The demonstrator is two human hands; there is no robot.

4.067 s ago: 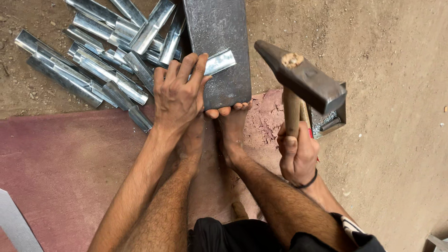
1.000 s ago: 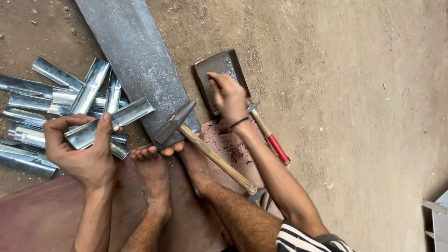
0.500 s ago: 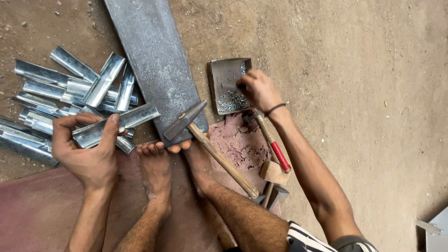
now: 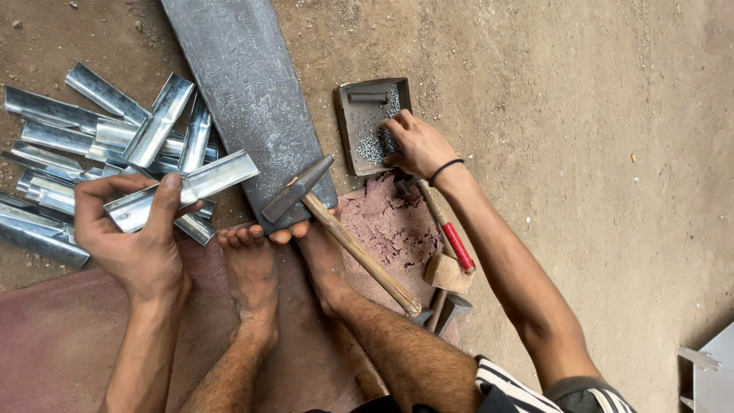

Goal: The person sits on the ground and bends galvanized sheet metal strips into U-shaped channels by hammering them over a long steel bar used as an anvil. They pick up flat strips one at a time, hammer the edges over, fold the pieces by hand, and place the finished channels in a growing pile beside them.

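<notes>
**A:** What was hard to make out there?

**B:** The pile of metal channel pieces (image 4: 99, 145) ran off the left edge, and they overlapped, so a full count wasn't possible; I could tell roughly a dozen. The long steel plate (image 4: 245, 92) was cut off at the top. At the lower right a pale metal corner (image 4: 707, 371) barely entered the view.

**A:** And the hands?

**B:** The left hand (image 4: 130, 237) was clenched round one shiny channel piece (image 4: 187, 187), thumb over its top, holding it tilted just beside the plate, above the pile. The right hand (image 4: 417, 145) had its fingertips down in the small metal tray (image 4: 348, 122), on the heap of tiny rivets (image 4: 375, 145). The fingers hid whether it had pinched any, so I couldn't tell if it was grasping.

**A:** What could be counted?

**B:** One tray, with one short grey bar (image 4: 368, 97) at its far end. The rivets were too small and too many to count. One wooden-handled hammer (image 4: 336, 229) lay with its head on the plate's near end. Two bare feet (image 4: 252, 268) touched that end. Under the right forearm lay a red-handled tool (image 4: 455, 245), a small wooden block (image 4: 447, 273) and another dark hammer head (image 4: 453, 310), partly hidden.
</notes>
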